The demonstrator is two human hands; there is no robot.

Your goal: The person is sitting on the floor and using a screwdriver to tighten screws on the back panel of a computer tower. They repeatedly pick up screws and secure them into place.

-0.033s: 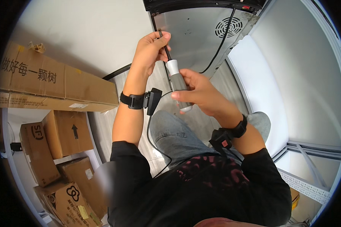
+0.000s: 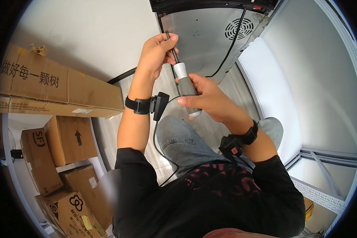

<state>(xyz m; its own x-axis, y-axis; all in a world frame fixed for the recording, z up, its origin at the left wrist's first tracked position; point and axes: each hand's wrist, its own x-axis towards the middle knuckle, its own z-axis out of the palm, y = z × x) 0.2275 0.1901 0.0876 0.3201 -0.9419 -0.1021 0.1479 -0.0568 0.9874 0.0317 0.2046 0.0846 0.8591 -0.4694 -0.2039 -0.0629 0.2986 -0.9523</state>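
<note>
A screwdriver (image 2: 187,85) with a thick grey handle and white collar slants up and left, its dark shaft pointing at the left edge of a metal appliance panel (image 2: 198,43). My left hand (image 2: 159,50) pinches the shaft near its tip between thumb and fingers. Lower down, my right hand (image 2: 204,95) is wrapped round the grey handle, thumb laid across it. The tip meets or nearly meets the panel's edge; whether a screw sits there is too small to tell.
A black cable (image 2: 230,47) hangs across the panel beside a round vent (image 2: 238,29). Left stands a long cardboard box (image 2: 91,89), above a shelf of several smaller boxes (image 2: 73,141). A white panel (image 2: 279,95) and a metal frame (image 2: 319,194) are on the right.
My right thumb has shifted very slightly to the left on the handle. Otherwise both hands and the screwdriver stay in place.
</note>
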